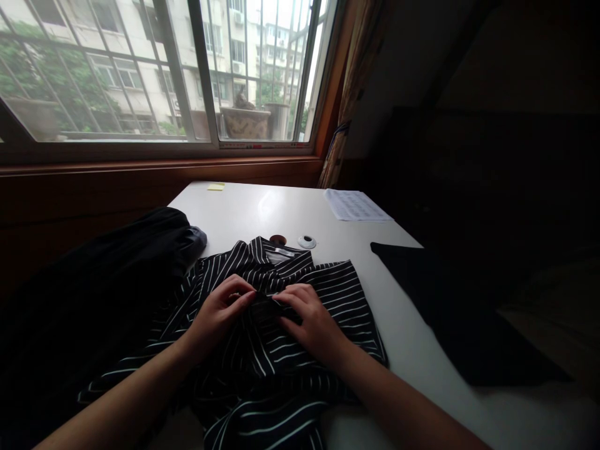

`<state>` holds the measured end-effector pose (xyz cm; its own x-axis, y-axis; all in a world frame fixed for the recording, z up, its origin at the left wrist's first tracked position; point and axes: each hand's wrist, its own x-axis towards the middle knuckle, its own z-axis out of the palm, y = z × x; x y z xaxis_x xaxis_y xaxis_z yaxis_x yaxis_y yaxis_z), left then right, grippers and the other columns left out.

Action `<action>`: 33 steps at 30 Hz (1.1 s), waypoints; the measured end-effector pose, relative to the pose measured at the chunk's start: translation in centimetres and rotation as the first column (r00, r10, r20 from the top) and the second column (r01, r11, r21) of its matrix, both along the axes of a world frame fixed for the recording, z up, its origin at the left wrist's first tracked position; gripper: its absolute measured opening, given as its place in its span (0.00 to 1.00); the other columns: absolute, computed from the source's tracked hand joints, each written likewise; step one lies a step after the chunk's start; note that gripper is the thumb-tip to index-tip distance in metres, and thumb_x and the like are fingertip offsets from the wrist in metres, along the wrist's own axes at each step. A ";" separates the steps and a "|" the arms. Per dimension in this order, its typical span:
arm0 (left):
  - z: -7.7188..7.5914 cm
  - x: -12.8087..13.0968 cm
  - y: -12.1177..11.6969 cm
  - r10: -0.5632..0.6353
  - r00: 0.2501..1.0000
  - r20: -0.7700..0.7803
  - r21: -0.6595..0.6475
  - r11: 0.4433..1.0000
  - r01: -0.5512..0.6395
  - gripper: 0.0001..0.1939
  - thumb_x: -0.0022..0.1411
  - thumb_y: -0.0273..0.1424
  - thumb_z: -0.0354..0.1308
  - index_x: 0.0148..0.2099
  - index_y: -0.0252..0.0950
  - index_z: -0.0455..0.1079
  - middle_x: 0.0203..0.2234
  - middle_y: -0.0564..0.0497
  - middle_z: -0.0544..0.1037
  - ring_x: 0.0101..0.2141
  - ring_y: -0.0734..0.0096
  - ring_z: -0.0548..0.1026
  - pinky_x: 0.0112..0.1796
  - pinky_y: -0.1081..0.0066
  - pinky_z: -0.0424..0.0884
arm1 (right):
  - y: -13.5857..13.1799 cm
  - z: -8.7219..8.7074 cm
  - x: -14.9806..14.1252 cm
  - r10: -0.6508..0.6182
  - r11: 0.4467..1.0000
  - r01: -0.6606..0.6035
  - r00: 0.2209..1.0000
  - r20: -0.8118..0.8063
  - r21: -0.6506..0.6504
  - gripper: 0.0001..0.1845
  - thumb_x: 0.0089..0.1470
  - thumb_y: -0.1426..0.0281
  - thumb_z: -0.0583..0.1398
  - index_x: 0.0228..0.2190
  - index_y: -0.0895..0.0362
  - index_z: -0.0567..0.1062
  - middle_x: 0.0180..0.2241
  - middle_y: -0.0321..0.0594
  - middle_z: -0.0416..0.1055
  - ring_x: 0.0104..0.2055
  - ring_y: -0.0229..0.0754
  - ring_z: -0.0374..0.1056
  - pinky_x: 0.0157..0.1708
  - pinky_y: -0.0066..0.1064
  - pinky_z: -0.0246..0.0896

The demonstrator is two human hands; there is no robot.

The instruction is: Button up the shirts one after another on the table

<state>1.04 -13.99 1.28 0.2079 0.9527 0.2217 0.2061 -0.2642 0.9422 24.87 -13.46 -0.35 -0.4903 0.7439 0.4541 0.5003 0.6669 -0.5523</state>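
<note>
A black shirt with white stripes (pixel 285 350) lies spread over a white table (pixel 262 206), its collar pointing toward the window. My left hand (pixel 225 303) pinches the front of the shirt below the collar, thumb against forefinger. Close beside it, my right hand (pixel 307 312) grips the same front edge, with its thumb underneath and fingers on top. The bit of fabric between my fingertips is dark, and any button there cannot be made out. The shirt's lower part hangs toward me.
Dark bunched clothing (pixel 117 275) sits at the left. Beyond the collar are a brown round piece (pixel 277 239) and a white disc with a dark centre (pixel 307 241). Printed papers (pixel 359 205) and a yellow note (pixel 216 187) lie farther back. Dark cloth (pixel 450 306) covers the right edge.
</note>
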 end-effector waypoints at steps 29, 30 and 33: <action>-0.2 0.1 -0.3 0.069 0.995 0.074 -0.060 0.996 -0.064 0.08 0.65 0.35 0.59 0.38 0.35 0.69 0.29 0.52 0.72 0.32 0.70 0.70 0.35 0.72 0.67 | -0.7 0.2 -0.2 0.324 0.945 -0.311 0.931 0.170 -0.096 0.29 0.56 0.56 0.66 0.57 0.49 0.71 0.47 0.42 0.69 0.48 0.45 0.63 0.51 0.41 0.65; -0.3 0.1 -0.2 0.063 0.995 0.080 -0.065 0.996 -0.057 0.08 0.65 0.35 0.59 0.38 0.35 0.69 0.29 0.53 0.72 0.32 0.70 0.71 0.35 0.72 0.68 | -0.7 0.2 -0.2 0.325 0.945 -0.312 0.931 0.168 -0.099 0.29 0.56 0.57 0.66 0.57 0.49 0.71 0.47 0.43 0.69 0.47 0.45 0.63 0.50 0.41 0.66; -0.4 0.1 -0.1 0.050 0.996 0.079 -0.076 0.996 -0.044 0.07 0.64 0.35 0.59 0.38 0.36 0.69 0.29 0.52 0.73 0.32 0.70 0.71 0.36 0.72 0.68 | -0.7 0.3 -0.2 0.327 0.944 -0.314 0.930 0.167 -0.101 0.28 0.56 0.58 0.66 0.57 0.49 0.71 0.47 0.43 0.69 0.47 0.45 0.63 0.50 0.42 0.66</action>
